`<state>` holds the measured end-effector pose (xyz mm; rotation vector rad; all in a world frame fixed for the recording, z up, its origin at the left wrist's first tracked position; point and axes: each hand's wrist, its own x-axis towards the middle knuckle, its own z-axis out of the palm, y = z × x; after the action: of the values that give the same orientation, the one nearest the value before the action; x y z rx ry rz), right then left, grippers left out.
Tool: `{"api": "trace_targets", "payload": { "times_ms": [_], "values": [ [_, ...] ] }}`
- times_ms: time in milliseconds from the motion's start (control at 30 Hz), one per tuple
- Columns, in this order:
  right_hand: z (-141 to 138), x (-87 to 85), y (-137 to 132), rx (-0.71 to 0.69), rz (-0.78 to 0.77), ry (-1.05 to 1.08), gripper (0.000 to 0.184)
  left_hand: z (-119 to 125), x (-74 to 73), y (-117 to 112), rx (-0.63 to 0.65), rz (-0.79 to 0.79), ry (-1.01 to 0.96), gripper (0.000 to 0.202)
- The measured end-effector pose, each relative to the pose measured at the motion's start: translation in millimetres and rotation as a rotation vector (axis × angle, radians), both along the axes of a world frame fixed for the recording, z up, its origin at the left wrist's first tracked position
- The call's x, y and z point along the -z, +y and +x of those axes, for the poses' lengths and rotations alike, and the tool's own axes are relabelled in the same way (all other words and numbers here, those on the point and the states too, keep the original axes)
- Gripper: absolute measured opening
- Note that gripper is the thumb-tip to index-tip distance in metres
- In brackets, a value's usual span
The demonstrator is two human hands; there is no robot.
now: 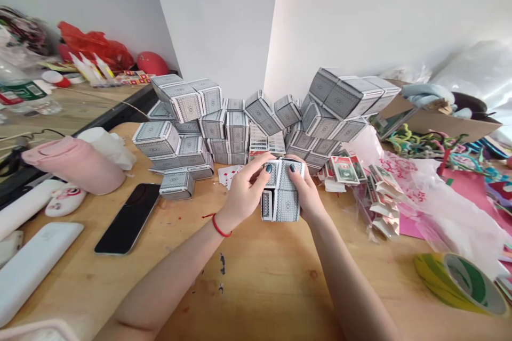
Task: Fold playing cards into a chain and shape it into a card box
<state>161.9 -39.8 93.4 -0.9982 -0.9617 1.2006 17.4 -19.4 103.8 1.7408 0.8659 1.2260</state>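
I count two hands, the left hand [244, 192] and the right hand [307, 193], and both are closed narrow around one card cube [282, 197]. This cube stands between the two hands, and the fingertips [269, 168] press on its top edge. I cannot tell if its bottom touches the tabletop [256, 293]. The left wrist has one red string [218, 225].

Just behind the hands is one big pile of cubes [237, 128], made from the same grey patterned cards. I count more than twenty, but I cannot tell the exact number, because some are hidden. One more cube [176, 184] sits a little apart, to the left of the hands. Some loose cards [230, 175] lie just beside the left hand.

Farther left on the tabletop, I find one phone [128, 218] and one pink bottle [74, 165]. On the right side, there are several folded paper notes [344, 169], one roll of tape [460, 283] and one cardboard box [440, 122].
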Motion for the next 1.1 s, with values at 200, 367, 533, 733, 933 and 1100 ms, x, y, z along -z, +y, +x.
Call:
{"api": "trace_targets", "payload": {
  "times_ms": [200, 367, 533, 733, 933, 1100],
  "values": [
    [0, 4.4, 3, 0.012, -0.041, 0.005, 0.038, -2, -0.9, 2, 0.023, 0.016, 0.027, 0.032],
    [-2, 5.3, 3, 0.016, -0.031, -0.021, 0.038, -1, 0.0, 1, 0.01, 0.085, 0.111, 0.036],
    [0, 4.5, 5, 0.048, -0.096, 0.11, 0.039, 5, 4.7, -4, 0.041, 0.075, 0.107, 0.051],
    [11, -0.6, 8, 0.113, -0.1, 0.176, 0.039, 12, 6.6, -12, 0.138, 0.11, 0.132, 0.056],
    [11, -1.7, 7, 0.168, -0.091, 0.141, 0.039, 16, 15.6, -15, 0.121, 0.145, 0.14, 0.053],
    [6, -0.3, 5, 0.215, -0.094, 0.115, 0.041, 19, 20.9, -20, 0.119, 0.169, 0.125, 0.053]
  ]
}}
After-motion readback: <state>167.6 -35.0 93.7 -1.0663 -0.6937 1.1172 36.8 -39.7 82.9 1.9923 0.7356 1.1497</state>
